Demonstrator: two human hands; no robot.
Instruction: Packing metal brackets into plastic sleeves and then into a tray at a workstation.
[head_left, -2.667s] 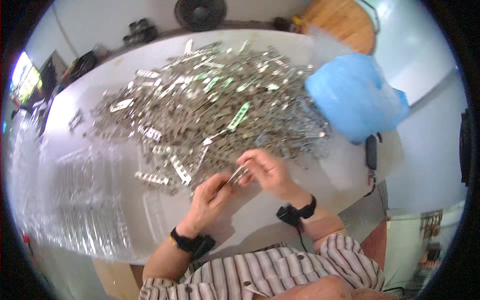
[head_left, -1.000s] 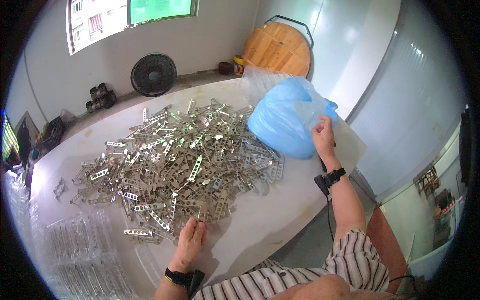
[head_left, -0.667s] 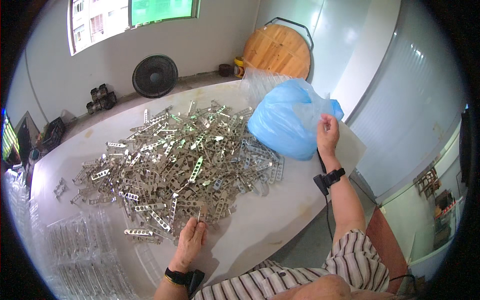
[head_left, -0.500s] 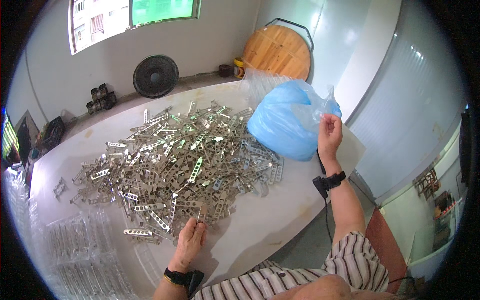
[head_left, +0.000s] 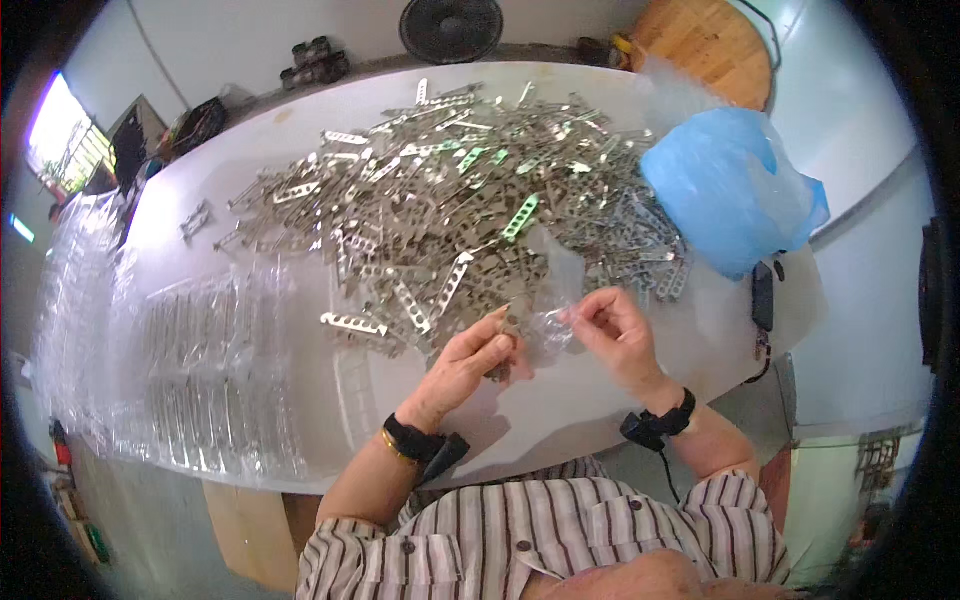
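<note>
A big heap of flat metal brackets (head_left: 420, 200) with round holes covers the middle of the table. At the heap's near edge my left hand (head_left: 462, 372) is closed, thumb against fingers, on a metal bracket (head_left: 512, 326) that mostly hides behind the fingertips. My right hand (head_left: 618, 335) pinches the edge of a small clear plastic bag (head_left: 560, 275), just right of the left hand. The bag hangs thin and see-through in front of the heap.
A blue plastic bag (head_left: 725, 190) stands at the table's far right. Stacked clear plastic packs (head_left: 215, 370) lie on the left. A dark phone-like device (head_left: 762, 300) with a cord rests near the right edge. A black fan (head_left: 450, 28) stands beyond the white table (head_left: 600, 420).
My right hand has come from the blue bag to beside my left hand, bringing a clear plastic bag. The left hand still grips a bracket. The view has swung left and downward.
</note>
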